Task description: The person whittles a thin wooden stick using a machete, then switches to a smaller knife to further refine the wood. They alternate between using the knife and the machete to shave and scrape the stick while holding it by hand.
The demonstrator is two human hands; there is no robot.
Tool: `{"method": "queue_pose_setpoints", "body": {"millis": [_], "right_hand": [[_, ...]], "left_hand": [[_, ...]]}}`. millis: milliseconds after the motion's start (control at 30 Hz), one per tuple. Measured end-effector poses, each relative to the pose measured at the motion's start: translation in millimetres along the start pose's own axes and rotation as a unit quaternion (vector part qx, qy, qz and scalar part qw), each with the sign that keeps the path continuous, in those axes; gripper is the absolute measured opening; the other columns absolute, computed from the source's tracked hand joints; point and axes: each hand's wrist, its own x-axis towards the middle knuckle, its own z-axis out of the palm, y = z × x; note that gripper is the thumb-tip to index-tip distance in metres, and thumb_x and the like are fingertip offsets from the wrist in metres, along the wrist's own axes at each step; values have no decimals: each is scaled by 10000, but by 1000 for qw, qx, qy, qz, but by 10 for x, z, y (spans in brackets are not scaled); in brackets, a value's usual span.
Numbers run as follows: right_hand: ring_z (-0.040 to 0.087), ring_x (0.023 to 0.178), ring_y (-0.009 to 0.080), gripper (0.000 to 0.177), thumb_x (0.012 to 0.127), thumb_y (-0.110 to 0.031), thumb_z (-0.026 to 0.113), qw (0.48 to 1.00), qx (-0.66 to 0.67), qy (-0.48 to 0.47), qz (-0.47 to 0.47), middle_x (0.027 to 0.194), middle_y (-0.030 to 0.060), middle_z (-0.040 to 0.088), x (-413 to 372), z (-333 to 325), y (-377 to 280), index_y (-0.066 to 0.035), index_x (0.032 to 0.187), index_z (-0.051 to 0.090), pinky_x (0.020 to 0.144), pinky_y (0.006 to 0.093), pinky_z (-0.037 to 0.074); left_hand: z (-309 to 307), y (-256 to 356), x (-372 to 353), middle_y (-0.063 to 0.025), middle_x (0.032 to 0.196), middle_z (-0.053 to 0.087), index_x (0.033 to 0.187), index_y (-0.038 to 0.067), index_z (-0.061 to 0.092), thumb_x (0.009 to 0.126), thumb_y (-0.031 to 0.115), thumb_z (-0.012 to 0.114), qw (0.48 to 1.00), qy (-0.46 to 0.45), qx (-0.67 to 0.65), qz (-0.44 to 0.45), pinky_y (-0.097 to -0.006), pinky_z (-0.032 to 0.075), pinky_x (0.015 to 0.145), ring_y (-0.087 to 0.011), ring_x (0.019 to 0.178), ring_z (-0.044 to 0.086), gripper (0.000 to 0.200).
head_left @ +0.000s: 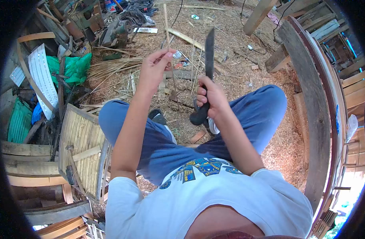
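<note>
My left hand (157,67) pinches a thin strip of bamboo or wood (166,30), which stands nearly upright between thumb and fingers. In my right hand (211,96) is a machete (209,51), its dark blade pointing up and away from me. The black handle (199,116) shows below the fist. Blade and strip are apart, with a gap between them. Both hands are raised over the space between my knees. Beneath them, a shoe (158,116) shows, and the ground is strewn with shavings.
A bundle of thin strips (115,67) lies on the ground to the left. A slatted bamboo panel (81,143) with a hammer-like tool (75,169) on it stands by my left knee. Green sheeting (73,67) is beyond. A long wooden beam (316,107) runs along the right side.
</note>
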Motion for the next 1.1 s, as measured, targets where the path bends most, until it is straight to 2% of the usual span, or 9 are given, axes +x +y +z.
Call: {"method": "queue_pose_setpoints", "body": {"millis": [100, 233, 400, 500, 700, 733, 967, 1000, 1100], "right_hand": [[439, 448, 109, 216, 946, -233, 701, 995, -4, 80, -55, 635, -21, 478, -77, 228, 180, -84, 1038, 574, 436, 310, 392], [456, 448, 94, 313, 941, -248, 727, 994, -49, 74, -60, 652, -17, 499, 72, 212, 297, -52, 1152, 603, 427, 290, 393], [433, 417, 77, 302, 964, -317, 716, 996, -82, 44, -9, 638, -21, 501, 305, 193, 464, -60, 1078, 606, 392, 268, 362], [430, 413, 78, 286, 970, -323, 714, 998, -62, 24, 3, 636, -19, 503, 469, 154, 534, -68, 1044, 606, 389, 270, 357], [435, 423, 82, 288, 970, -325, 724, 998, -41, 39, 3, 638, -15, 497, 745, -114, 724, -83, 1031, 581, 388, 269, 351], [439, 429, 82, 280, 968, -317, 724, 999, -28, 27, 22, 642, -17, 495, 790, -174, 763, -95, 1027, 565, 394, 271, 358], [436, 440, 73, 273, 941, -314, 744, 997, -46, 17, 63, 641, -23, 503, 929, -455, 890, -113, 988, 566, 407, 267, 356], [452, 455, 71, 259, 933, -314, 745, 995, -58, 23, 75, 638, -23, 507, 954, -482, 911, -112, 974, 589, 408, 263, 360], [456, 462, 70, 256, 932, -318, 739, 991, -101, 7, 82, 630, -25, 503, 995, -568, 949, -96, 970, 618, 404, 259, 357]], "left_hand": [[153, 191, -135, 33, 924, 679, 1157, 59, 758, 1016, 195, 664, 1000, -5, 9, -5, -229, 490, 710, -54, 779, 588, 217], [86, 76, -115, 18, 948, 703, 1168, 58, 751, 1010, 189, 675, 999, -23, -35, -5, -252, 519, 728, -72, 813, 623, 219], [88, 72, -71, -16, 1044, 739, 1185, 54, 737, 1005, 192, 684, 994, 12, -86, -61, -273, 551, 756, -106, 885, 674, 232], [40, -6, 3, -39, 1111, 746, 1220, 55, 727, 1000, 192, 690, 997, 4, -25, -79, -285, 557, 797, -121, 934, 688, 261], [-36, 40, 142, -104, 1202, 722, 1426, 67, 593, 1018, 215, 661, 998, 30, 46, -25, -322, 553, 917, -174, 1072, 691, 439], [-99, 68, 168, -141, 1263, 688, 1465, 39, 537, 1034, 229, 633, 999, 21, 42, -19, -349, 558, 953, -218, 1113, 686, 480], [-113, 126, 195, -144, 1192, 695, 1349, 12, 615, 1019, 161, 657, 995, 96, 24, 22, -372, 592, 928, -201, 1017, 701, 364], [-97, 116, 197, -120, 1108, 699, 1270, -2, 648, 1006, 136, 676, 993, 115, 14, 24, -365, 602, 908, -186, 988, 698, 300], [-169, 32, 209, -114, 1135, 681, 1278, -23, 620, 1024, 118, 640, 982, 151, 102, 45, -386, 607, 907, -200, 987, 696, 291]]}}
